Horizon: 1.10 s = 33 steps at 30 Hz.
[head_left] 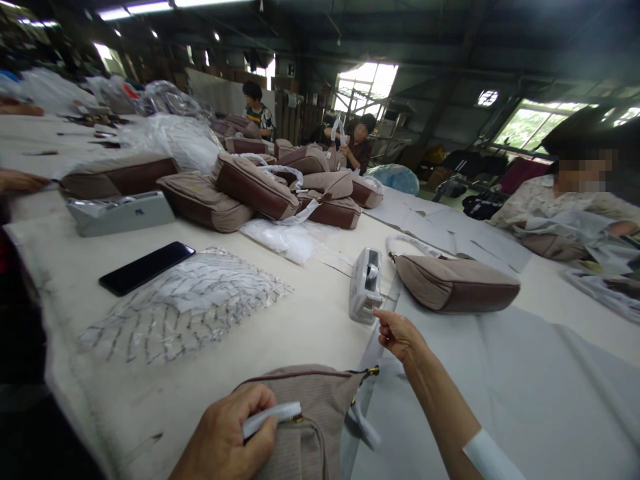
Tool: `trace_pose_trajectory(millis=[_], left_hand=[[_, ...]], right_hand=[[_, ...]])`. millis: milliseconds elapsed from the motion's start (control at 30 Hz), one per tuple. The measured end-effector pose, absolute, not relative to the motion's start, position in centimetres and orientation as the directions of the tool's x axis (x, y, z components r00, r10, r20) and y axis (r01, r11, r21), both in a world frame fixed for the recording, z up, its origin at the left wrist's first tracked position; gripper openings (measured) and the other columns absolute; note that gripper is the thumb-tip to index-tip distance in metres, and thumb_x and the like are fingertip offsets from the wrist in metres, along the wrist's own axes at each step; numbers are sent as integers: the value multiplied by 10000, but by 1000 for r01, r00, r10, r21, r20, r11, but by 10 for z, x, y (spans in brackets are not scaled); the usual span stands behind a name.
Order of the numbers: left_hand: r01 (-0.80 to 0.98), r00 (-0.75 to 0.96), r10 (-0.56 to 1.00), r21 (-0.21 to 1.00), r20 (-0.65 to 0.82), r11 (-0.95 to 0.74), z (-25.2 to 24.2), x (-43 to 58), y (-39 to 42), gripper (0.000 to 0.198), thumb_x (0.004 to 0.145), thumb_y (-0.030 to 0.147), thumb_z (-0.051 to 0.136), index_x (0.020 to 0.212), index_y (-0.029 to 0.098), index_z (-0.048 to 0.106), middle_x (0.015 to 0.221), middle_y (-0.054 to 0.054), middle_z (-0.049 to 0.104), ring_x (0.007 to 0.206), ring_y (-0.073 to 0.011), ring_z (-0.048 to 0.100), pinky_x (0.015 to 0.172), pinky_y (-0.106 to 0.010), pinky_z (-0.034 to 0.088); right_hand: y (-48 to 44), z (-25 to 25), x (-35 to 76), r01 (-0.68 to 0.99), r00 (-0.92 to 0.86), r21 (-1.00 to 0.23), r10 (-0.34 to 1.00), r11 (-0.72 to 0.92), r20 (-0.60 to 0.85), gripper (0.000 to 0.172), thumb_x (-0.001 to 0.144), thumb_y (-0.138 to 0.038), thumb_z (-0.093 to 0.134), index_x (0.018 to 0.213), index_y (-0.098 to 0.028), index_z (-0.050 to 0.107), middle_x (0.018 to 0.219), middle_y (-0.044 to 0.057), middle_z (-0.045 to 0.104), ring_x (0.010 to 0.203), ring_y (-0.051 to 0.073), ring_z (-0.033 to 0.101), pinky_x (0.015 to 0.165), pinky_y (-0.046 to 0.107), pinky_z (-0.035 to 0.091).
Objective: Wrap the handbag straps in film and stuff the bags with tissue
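A taupe fabric handbag (313, 390) with a brown-trimmed top edge lies in front of me, its lower part out of view. My left hand (233, 430) is closed over it, pinching a white-wrapped zipper pull (270, 417) between thumb and fingers. Farther up, my right hand (400, 337) reaches to the front of a grey tape dispenser (366, 287). Its thumb and index finger are pinched at the cutting edge, on the tape end, though the clear tape hardly shows. Beside the handbag hangs another white-wrapped strap end (365, 427).
A finished-looking handbag (450, 283) lies right of the dispenser on grey sheeting (540, 373). To the left are a black phone (147, 268), a printed plastic bag (195, 307) and a grey box (120, 215). Several handbags (260, 187) are piled behind. Co-workers sit around the table.
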<state>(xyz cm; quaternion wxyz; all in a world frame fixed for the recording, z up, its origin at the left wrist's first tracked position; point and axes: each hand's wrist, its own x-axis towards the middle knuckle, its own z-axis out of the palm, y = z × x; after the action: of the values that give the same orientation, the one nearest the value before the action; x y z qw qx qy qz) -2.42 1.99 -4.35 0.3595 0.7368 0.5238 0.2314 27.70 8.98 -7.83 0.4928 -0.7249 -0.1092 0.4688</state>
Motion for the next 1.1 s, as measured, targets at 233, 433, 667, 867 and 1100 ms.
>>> trace_pose_trajectory(millis=[233,433,667,867,1100], left_hand=[[558,492,805,590,332,-584,-42,-30,26,151,802,130,455,695,191,542,625,32,564,535,-106,533,509,-210,382],[395,715,366,88,596,-914,-31,-36,33,117,820,41,513,828,129,589,615,-4,540,540,-150,480,481,-287,362],[334,670,236,-2,704,-943,-39,-43,29,130,841,46,521,912,77,625,852,-95,636,666,-161,537,553,-308,454],[331,595,195,-17,780,-943,-51,-43,29,114,813,14,577,860,89,649,945,-73,663,770,-151,566,683,-326,500],[338,606,245,34,756,-941,-55,-42,27,197,884,56,483,861,97,674,1040,-77,694,948,-181,570,921,-377,415]], right_hand=[[64,-69,254,-293,515,-854,682,-431,-520,151,818,-177,639,721,-150,527,597,-73,503,496,26,468,434,119,335],[24,5,207,-290,-180,-749,803,-596,-569,329,641,-370,797,682,-140,565,642,15,639,478,71,549,375,133,334],[3,2,153,-202,-352,-638,663,-743,-660,347,596,-394,780,652,-133,558,540,-3,615,335,37,470,281,106,288],[0,-6,147,-165,-367,-634,643,-756,-672,299,639,-370,729,592,-129,558,481,-25,572,311,18,436,281,94,285],[5,-5,143,-131,-346,-612,614,-780,-709,294,624,-360,738,598,-129,559,488,-19,581,315,25,452,274,97,286]])
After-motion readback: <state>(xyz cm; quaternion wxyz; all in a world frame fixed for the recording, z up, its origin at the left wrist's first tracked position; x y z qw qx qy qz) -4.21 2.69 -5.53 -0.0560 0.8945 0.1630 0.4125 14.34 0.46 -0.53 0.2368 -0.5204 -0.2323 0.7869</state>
